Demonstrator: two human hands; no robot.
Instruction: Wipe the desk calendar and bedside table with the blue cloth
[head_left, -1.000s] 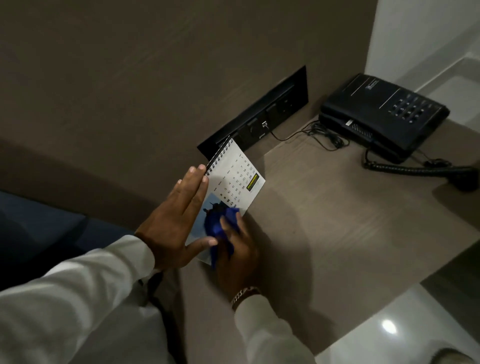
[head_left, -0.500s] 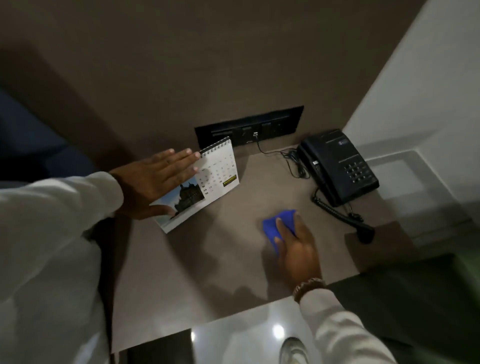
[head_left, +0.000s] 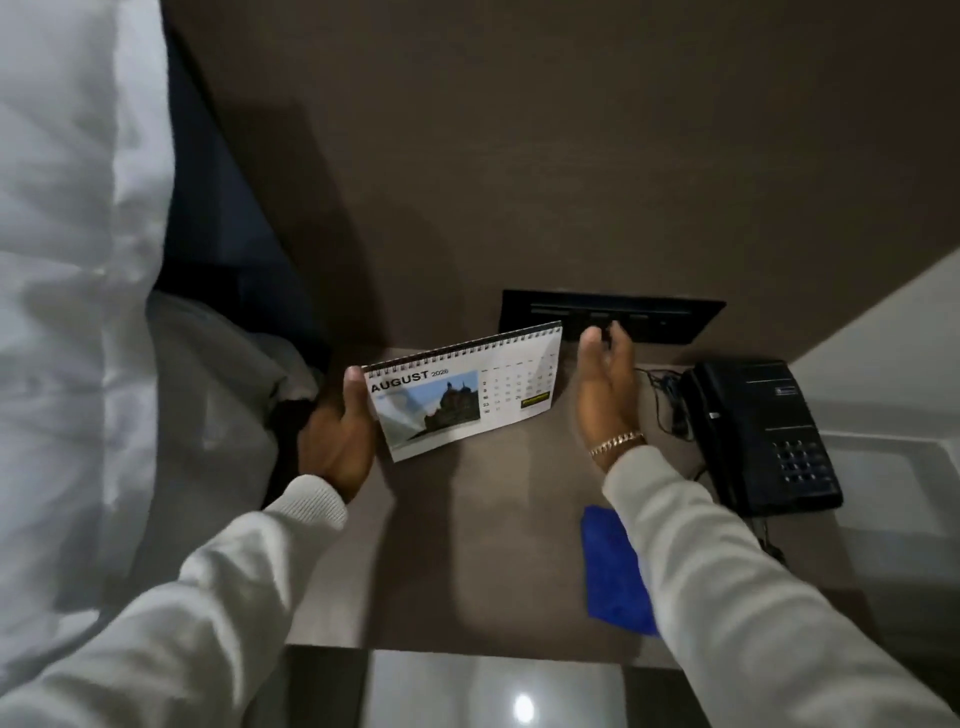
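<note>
step: setting calendar (head_left: 462, 395) back, judged | left hand (head_left: 340, 441) grasps its left edge, tilted above bench (head_left: 467, 545) | right hand (head_left: 605, 389) empty, released | cloth (head_left: 613, 571) on bench under right sleeve | next: stand calendar, retake cloth

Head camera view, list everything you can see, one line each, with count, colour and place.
desk calendar: one, white, spiral-bound, open at August, at the back left of the table
bedside table: one, brown, centre
blue cloth: one, lying flat on the table's front right, partly under the right sleeve
telephone: one, black, right edge of the table
socket panel: one, black, on the wall behind the table
bedding: white, far left
left hand: grip on the calendar's left edge
right hand: open, empty, just right of the calendar
bracelet: one, gold, right wrist
</note>
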